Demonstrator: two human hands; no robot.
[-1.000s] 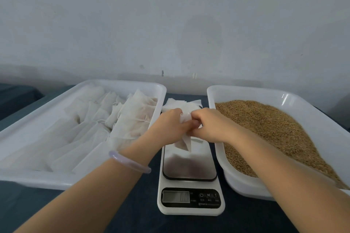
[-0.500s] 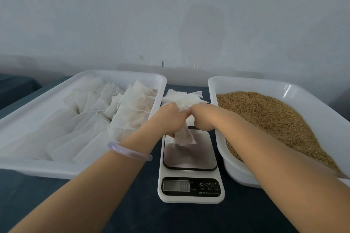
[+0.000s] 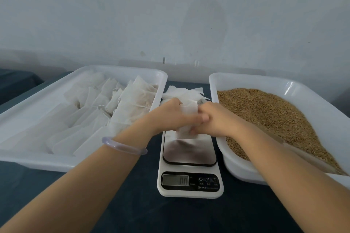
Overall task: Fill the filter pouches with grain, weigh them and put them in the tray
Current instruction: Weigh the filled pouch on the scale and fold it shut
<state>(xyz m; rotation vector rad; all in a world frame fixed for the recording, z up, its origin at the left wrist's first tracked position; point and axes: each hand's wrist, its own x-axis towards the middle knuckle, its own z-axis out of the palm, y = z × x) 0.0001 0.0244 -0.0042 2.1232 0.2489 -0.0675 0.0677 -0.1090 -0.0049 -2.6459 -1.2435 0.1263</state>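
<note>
Both hands meet above the far end of the kitchen scale [image 3: 190, 166]. My left hand [image 3: 170, 117] and my right hand [image 3: 214, 119] each pinch the same white filter pouch [image 3: 186, 130], which hangs between them just over the steel platter. A loose pile of empty pouches [image 3: 182, 93] lies behind the scale. The white tray [image 3: 121, 71] on the left holds several filled pouches [image 3: 130, 100]. On the right, a white tub [image 3: 246, 80] is heaped with brown grain [image 3: 269, 111]. The scale display reads zero.
A dark blue cloth covers the table [image 3: 132, 210]. A pale wall rises directly behind the tray and tub. The scale stands in the narrow gap between the two containers. A translucent bangle [image 3: 123, 146] circles my left wrist.
My hands have stayed together over the scale, working the pouch; it has bunched up more between my fingers. The view has tilted up slightly.
</note>
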